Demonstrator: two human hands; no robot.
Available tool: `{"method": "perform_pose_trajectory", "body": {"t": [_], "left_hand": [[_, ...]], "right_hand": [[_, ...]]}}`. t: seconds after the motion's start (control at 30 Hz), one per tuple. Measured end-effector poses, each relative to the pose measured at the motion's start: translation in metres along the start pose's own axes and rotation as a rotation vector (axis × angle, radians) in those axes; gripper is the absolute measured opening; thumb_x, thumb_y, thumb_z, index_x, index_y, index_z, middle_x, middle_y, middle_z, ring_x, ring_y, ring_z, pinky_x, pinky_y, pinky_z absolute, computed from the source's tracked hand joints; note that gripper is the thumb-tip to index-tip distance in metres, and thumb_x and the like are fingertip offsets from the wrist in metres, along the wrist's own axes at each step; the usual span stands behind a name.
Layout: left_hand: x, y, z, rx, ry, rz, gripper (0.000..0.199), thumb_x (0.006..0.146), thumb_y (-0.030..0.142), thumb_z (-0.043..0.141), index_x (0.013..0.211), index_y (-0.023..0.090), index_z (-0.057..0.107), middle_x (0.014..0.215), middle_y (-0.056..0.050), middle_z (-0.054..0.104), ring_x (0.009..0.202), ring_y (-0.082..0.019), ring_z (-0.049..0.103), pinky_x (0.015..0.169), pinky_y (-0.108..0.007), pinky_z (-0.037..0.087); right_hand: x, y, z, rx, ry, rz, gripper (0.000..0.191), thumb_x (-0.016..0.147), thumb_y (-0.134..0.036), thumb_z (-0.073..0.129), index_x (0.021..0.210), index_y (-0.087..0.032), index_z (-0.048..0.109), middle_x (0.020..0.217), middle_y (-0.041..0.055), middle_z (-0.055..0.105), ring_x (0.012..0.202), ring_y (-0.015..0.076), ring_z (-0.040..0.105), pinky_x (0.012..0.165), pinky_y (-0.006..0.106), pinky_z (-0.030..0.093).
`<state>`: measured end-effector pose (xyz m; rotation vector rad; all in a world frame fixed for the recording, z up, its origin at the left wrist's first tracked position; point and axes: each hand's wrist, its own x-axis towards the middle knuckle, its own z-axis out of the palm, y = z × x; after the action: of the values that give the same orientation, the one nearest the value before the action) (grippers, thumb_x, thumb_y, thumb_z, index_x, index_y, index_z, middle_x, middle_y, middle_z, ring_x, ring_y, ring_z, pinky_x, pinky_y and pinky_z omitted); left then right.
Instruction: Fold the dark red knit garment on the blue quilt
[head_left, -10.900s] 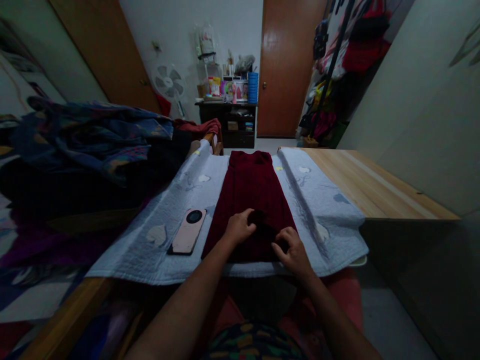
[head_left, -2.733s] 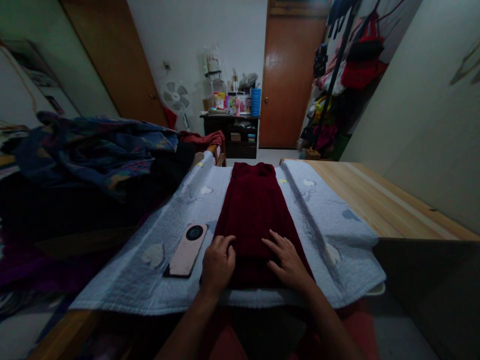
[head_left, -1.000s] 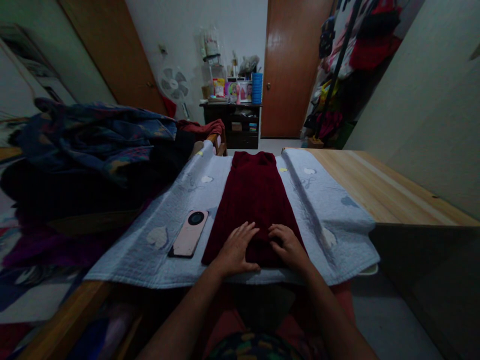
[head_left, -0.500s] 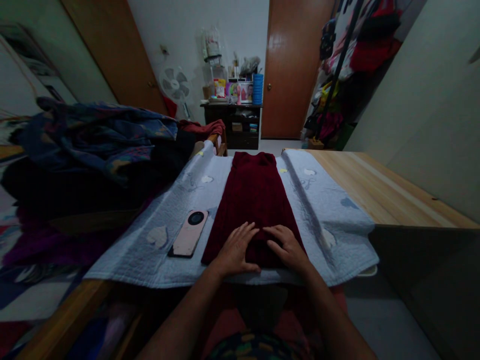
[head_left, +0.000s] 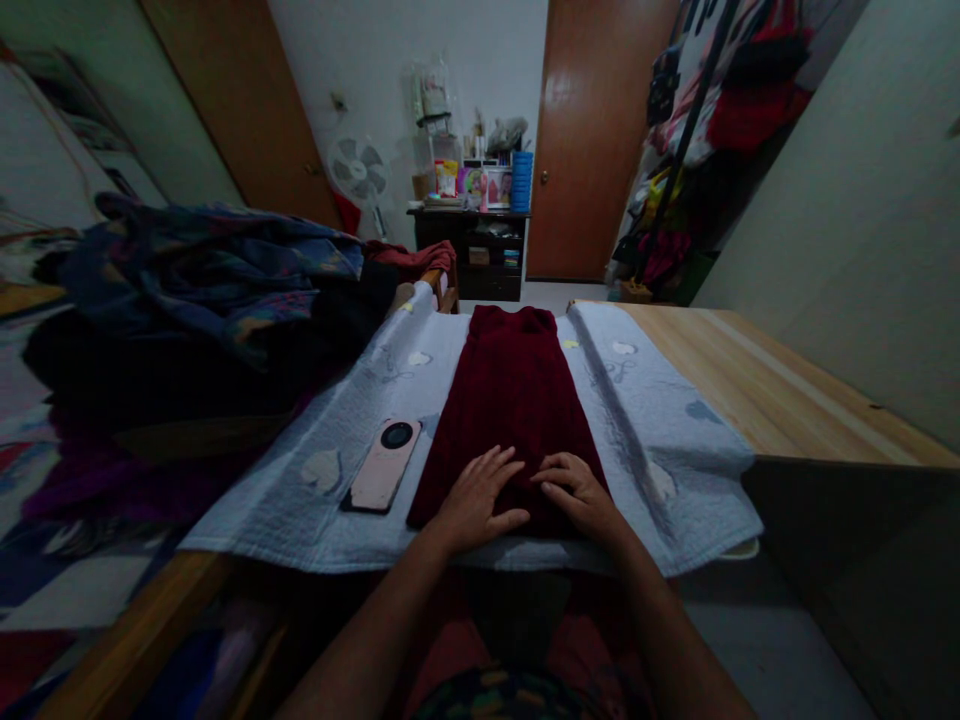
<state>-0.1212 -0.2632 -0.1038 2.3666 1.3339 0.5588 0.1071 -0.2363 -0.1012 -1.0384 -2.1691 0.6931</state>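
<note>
A dark red folded garment (head_left: 517, 390) lies lengthwise over a pale blue quilted cloth (head_left: 675, 430). On its near end rests my left hand (head_left: 484, 500), palm down with the fingers stretched out. Beside it, my right hand (head_left: 577, 490) touches the same garment, its fingers slightly bent and holding nothing. A small gap separates the two hands. To the left of the garment lies a pink phone (head_left: 381, 467), back side up, with a round black camera ring. My palms hide part of the garment's near edge.
A large heap of clothes (head_left: 202, 300) stands at the left. On the right, a wooden board (head_left: 697, 360) runs beside the cloth. Farther back are a white fan (head_left: 358, 168), a dark cabinet (head_left: 469, 255) and a brown door (head_left: 574, 140).
The view has shifted slightly. My right hand's fingers have bent a little more, while my left hand stays flat on the garment.
</note>
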Motion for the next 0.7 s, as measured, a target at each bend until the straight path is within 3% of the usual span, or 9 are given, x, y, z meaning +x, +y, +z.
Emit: {"method": "perform_pose_trajectory", "body": {"t": [0.1, 0.2, 0.27, 0.33, 0.47, 0.57, 0.7], "left_hand": [[0.0, -0.002, 0.002, 0.008, 0.014, 0.012, 0.072, 0.08, 0.052, 0.064, 0.142, 0.028, 0.038, 0.154, -0.006, 0.032, 0.143, -0.025, 0.021, 0.115, -0.048, 0.023], [0.0, -0.004, 0.004, 0.01, 0.018, 0.022, 0.072, 0.08, 0.053, 0.063, 0.142, 0.027, 0.038, 0.154, -0.007, 0.031, 0.143, -0.025, 0.021, 0.115, -0.048, 0.023], [0.0, -0.004, 0.004, 0.007, 0.01, 0.02, 0.072, 0.08, 0.054, 0.062, 0.142, 0.027, 0.038, 0.154, -0.007, 0.03, 0.144, -0.026, 0.02, 0.115, -0.049, 0.022], [0.0, -0.004, 0.003, 0.002, 0.004, 0.018, 0.072, 0.08, 0.053, 0.063, 0.142, 0.028, 0.037, 0.155, -0.006, 0.029, 0.144, -0.026, 0.02, 0.115, -0.049, 0.021], [-0.001, -0.003, 0.003, 0.002, 0.018, 0.023, 0.078, 0.079, 0.055, 0.063, 0.144, 0.025, 0.034, 0.154, -0.008, 0.03, 0.143, -0.026, 0.021, 0.116, -0.049, 0.021], [-0.001, -0.003, 0.004, 0.007, 0.023, 0.024, 0.079, 0.081, 0.059, 0.058, 0.145, 0.022, 0.031, 0.154, -0.01, 0.03, 0.143, -0.025, 0.021, 0.116, -0.047, 0.021], [0.0, -0.003, 0.007, 0.015, 0.02, -0.034, 0.058, 0.094, 0.054, 0.039, 0.144, 0.024, 0.036, 0.153, -0.006, 0.032, 0.143, -0.02, 0.024, 0.116, -0.046, 0.022]], "right_hand": [[0.006, -0.005, -0.001, 0.058, 0.032, 0.031, 0.017, 0.088, -0.031, 0.052, 0.082, -0.023, 0.066, 0.095, 0.0042, 0.063, 0.094, 0.0196, 0.058, 0.089, 0.036, 0.045], [0.016, -0.012, 0.004, 0.038, 0.174, 0.126, 0.015, 0.088, -0.03, 0.05, 0.08, -0.022, 0.059, 0.082, 0.0033, 0.06, 0.079, 0.0179, 0.058, 0.077, 0.033, 0.048], [0.022, -0.015, 0.012, 0.003, 0.299, 0.152, 0.015, 0.089, -0.03, 0.047, 0.09, -0.021, 0.058, 0.088, 0.0055, 0.061, 0.083, 0.0192, 0.058, 0.079, 0.034, 0.048], [0.026, -0.014, 0.023, -0.045, 0.339, 0.131, 0.023, 0.091, -0.03, 0.044, 0.106, -0.02, 0.057, 0.106, 0.0105, 0.062, 0.101, 0.0222, 0.057, 0.09, 0.038, 0.046], [0.022, -0.007, 0.046, -0.254, 0.169, 0.103, 0.04, 0.094, -0.028, 0.037, 0.131, -0.018, 0.049, 0.138, 0.0142, 0.05, 0.132, 0.0262, 0.041, 0.108, 0.05, 0.032], [0.017, -0.005, 0.052, -0.375, 0.077, 0.13, 0.044, 0.094, -0.027, 0.035, 0.137, -0.018, 0.045, 0.147, 0.0124, 0.041, 0.137, 0.0257, 0.035, 0.111, 0.051, 0.028], [0.013, -0.009, 0.047, -0.45, 0.007, 0.146, 0.048, 0.095, -0.028, 0.035, 0.142, -0.017, 0.041, 0.151, 0.0102, 0.036, 0.139, 0.0248, 0.031, 0.112, 0.048, 0.027]]}}
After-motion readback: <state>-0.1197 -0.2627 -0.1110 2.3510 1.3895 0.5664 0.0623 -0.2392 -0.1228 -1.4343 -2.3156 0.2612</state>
